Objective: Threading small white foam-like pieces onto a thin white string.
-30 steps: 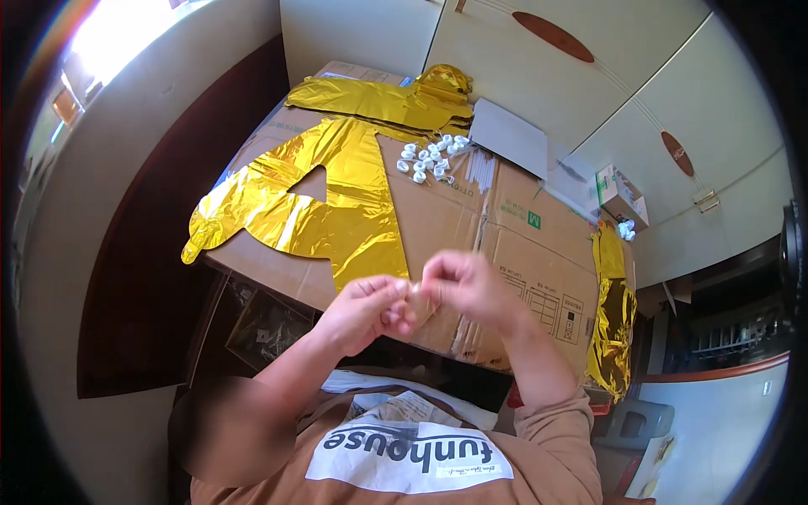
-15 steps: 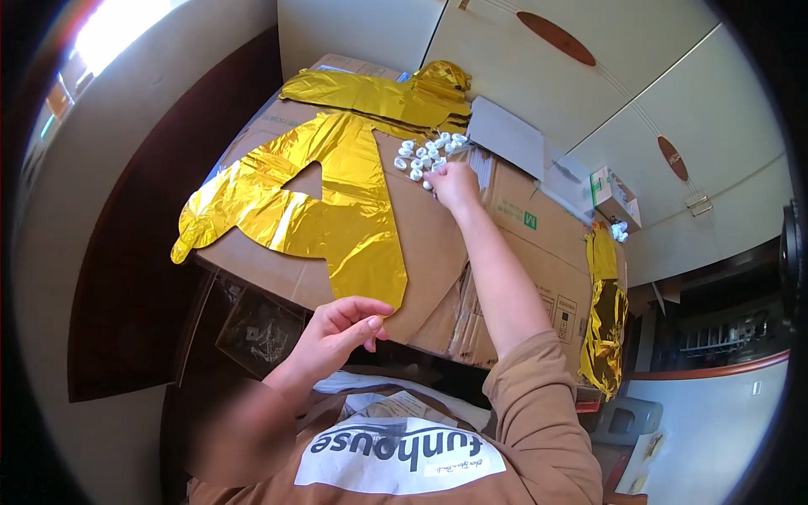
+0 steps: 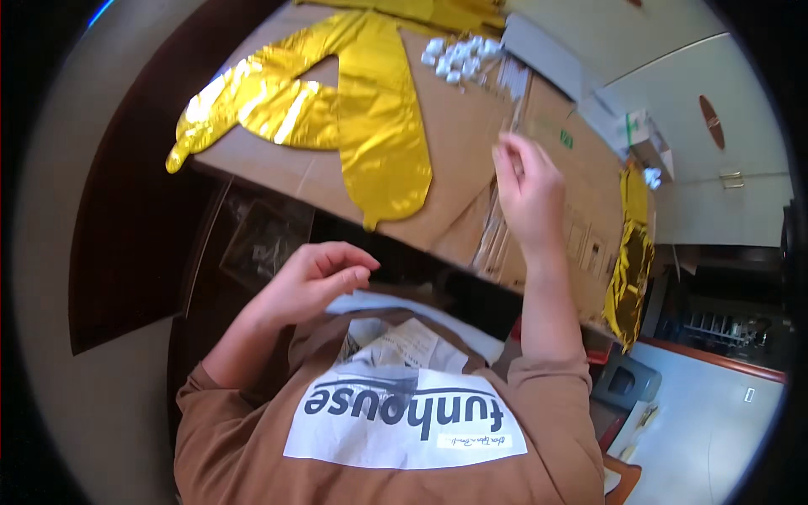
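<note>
A flat gold foil balloon (image 3: 383, 143), shaped like a letter A, lies on the cardboard with its small tab at the near edge. My left hand (image 3: 316, 282) is just below that tab, apart from it; its fingers are loosely curved with a gap before the thumb, and nothing shows in them. Over the cardboard right of the balloon, my right hand (image 3: 532, 189) is raised with thumb and fingertips pinched together. Whatever the pinch holds, if anything, is too small to make out. A cluster of small white curled pieces (image 3: 459, 59) lies beyond the right hand.
Flattened cardboard (image 3: 459, 164) covers the work surface. More gold foil (image 3: 438, 12) lies at the far edge, and another crumpled gold foil piece (image 3: 629, 282) hangs at the right. A small box (image 3: 646, 139) stands by the pale cabinets. A clear bin (image 3: 265, 244) is under the near left edge.
My left hand has let go of the balloon's near tip and is now apart from it. My right hand has drawn back from the white pieces toward me. The view has tipped downward.
</note>
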Demonstrator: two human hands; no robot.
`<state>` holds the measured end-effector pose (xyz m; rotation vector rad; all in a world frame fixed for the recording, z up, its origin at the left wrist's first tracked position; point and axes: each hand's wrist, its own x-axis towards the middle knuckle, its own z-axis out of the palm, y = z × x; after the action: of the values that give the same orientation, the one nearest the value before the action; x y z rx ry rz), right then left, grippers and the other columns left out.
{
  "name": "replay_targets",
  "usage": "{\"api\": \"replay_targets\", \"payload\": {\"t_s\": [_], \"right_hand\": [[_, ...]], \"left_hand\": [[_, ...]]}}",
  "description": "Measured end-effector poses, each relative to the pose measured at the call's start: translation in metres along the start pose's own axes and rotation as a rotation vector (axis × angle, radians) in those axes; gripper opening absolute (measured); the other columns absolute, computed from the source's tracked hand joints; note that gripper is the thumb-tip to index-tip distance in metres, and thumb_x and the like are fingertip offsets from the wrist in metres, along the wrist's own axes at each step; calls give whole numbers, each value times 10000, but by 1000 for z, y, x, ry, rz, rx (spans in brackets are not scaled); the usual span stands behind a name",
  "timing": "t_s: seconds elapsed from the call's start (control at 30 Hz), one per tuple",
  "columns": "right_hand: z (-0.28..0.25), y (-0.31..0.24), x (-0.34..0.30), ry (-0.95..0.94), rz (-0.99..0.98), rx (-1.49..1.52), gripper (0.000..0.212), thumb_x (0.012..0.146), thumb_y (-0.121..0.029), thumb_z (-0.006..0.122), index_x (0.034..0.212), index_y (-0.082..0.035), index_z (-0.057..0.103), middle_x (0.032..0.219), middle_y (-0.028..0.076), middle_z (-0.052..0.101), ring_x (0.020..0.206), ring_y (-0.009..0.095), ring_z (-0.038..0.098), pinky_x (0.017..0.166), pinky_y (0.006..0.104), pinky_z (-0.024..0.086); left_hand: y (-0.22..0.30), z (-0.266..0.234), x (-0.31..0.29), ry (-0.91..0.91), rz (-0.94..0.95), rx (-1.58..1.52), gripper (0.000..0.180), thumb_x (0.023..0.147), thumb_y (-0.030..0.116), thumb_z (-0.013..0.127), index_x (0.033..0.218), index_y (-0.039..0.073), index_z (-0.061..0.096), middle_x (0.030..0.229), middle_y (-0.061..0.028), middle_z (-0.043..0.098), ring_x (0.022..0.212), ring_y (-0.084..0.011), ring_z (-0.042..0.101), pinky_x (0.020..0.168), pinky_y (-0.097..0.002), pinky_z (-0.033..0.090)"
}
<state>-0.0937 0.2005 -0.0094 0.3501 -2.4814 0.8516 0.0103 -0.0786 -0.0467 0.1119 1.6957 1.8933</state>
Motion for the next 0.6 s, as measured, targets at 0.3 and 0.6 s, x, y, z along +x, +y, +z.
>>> {"api": "replay_targets", "payload": {"t_s": [0.3,0.6], "right_hand": [[14,4,-240,-628,507,291,174,782,-193,681,855,-36,700,821,137,654,764,296,636,700,370,492],[83,26,-231,-1100,440,464,245,767,-226,690,910,-29,713,839,123,693,750,211,650,701,322,504]], "left_hand": [[-95,-2,11,-70,56,821,197,809,171,646,921,17,697,824,-167,637,805,-316,636,728,-365,504],[-121,1,22,-150,118,1020,179,735,154,686,862,29,706,843,-163,648,812,-321,629,727,-386,503]]}}
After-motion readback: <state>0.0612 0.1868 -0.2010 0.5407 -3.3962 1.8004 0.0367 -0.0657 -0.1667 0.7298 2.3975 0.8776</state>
